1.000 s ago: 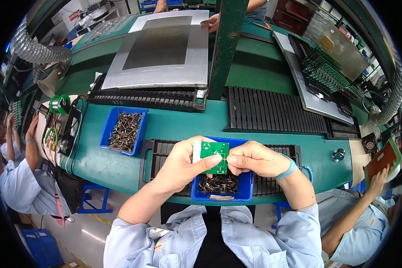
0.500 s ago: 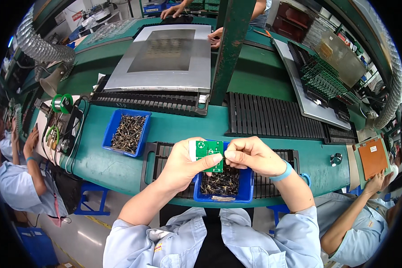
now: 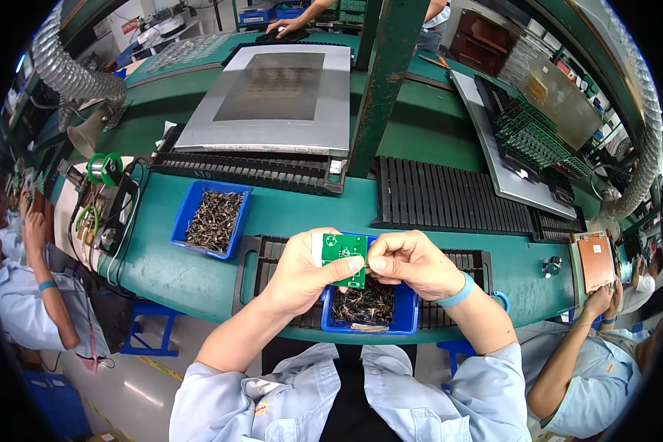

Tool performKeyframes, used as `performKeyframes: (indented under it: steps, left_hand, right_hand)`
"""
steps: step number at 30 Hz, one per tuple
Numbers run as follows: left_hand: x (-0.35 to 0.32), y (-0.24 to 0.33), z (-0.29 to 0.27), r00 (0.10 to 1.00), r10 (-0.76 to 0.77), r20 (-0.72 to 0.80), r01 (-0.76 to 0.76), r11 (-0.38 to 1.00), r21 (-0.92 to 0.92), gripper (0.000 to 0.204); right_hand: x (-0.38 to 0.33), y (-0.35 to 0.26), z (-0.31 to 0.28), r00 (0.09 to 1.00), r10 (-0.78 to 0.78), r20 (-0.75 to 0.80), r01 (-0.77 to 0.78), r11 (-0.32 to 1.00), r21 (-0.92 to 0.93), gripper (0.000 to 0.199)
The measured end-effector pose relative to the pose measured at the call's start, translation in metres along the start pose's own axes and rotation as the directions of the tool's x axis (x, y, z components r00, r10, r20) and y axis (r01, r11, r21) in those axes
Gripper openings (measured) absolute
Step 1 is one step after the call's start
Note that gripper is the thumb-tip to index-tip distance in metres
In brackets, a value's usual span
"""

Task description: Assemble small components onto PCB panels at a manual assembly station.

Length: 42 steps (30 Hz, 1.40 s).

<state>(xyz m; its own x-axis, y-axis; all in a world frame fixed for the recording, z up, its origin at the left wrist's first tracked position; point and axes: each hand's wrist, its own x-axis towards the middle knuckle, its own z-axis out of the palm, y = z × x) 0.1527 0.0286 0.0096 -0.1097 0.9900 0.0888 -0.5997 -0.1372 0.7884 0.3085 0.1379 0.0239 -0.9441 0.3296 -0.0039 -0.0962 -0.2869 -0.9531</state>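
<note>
The person at the green bench [image 3: 199, 265] holds a small green circuit board [image 3: 344, 258] up over the nearer blue tray [image 3: 405, 318], which sits right at the bench edge in front of them and is full of small dark metal parts. The left hand [image 3: 302, 272] grips the board from its left side, thumb laid across the face and fingers curled behind. The right hand [image 3: 412, 261] is bunched against the board's right edge, thumb and forefinger pinched together as if on one of the small parts; whatever they pinch is too small to make out.

Compared with a second ago, very little has shifted. The board hangs over the same tray, the left hand has kept its grip, and the right hand's fingertips have stayed tight at that same right edge. The hands have drifted only slightly together. To my eye this reads as fine fitting work that is ongoing at one spot on the board, rather than a reach back into the tray for another piece.

A second blue tray [image 3: 212, 221] of the same dark parts lies to the left of the nearer tray, further back on the bench. Behind both runs a black slotted rack [image 3: 449, 199], and beyond that a large grey metal plate [image 3: 272, 103]. To the right of the nearer tray, a neighbouring worker's hands [image 3: 604, 298] hold a brown board [image 3: 595, 261].
</note>
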Motion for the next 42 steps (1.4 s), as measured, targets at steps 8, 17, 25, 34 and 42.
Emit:
performKeyframes:
  steps: [8, 17, 25, 34, 42]
  left_hand:
    - [-0.001, 0.002, 0.008, 0.995, -0.097, -0.038, 0.091, 0.987, -0.134, 0.018]
    - [-0.008, 0.039, -0.021, 0.971, 0.098, -0.218, -0.078, 0.992, 0.097, 0.02]
    - [-0.035, 0.095, -0.103, 0.721, 0.468, -0.511, 0.126, 0.637, 0.761, 0.017]
    - [-0.049, 0.097, -0.134, 0.731, 0.531, -0.428, 0.507, -0.003, 0.862, 0.017]
    - [-0.033, 0.083, -0.088, 0.74, 0.467, -0.483, 0.092, 0.642, 0.761, 0.02]
  right_hand:
    - [0.003, 0.01, 0.003, 0.999, 0.051, -0.002, -0.049, 0.979, 0.199, 0.008]
    - [0.009, -0.002, 0.002, 0.971, -0.23, 0.07, 0.22, 0.731, -0.646, 0.008]
    - [0.011, 0.017, 0.007, 0.916, -0.034, 0.4, 0.381, -0.239, -0.893, 0.011]
    - [0.007, -0.002, 0.013, 0.977, -0.005, 0.215, 0.213, -0.113, -0.97, 0.01]
    - [0.006, -0.003, 0.004, 0.958, -0.16, 0.237, 0.273, 0.258, -0.927, 0.007]
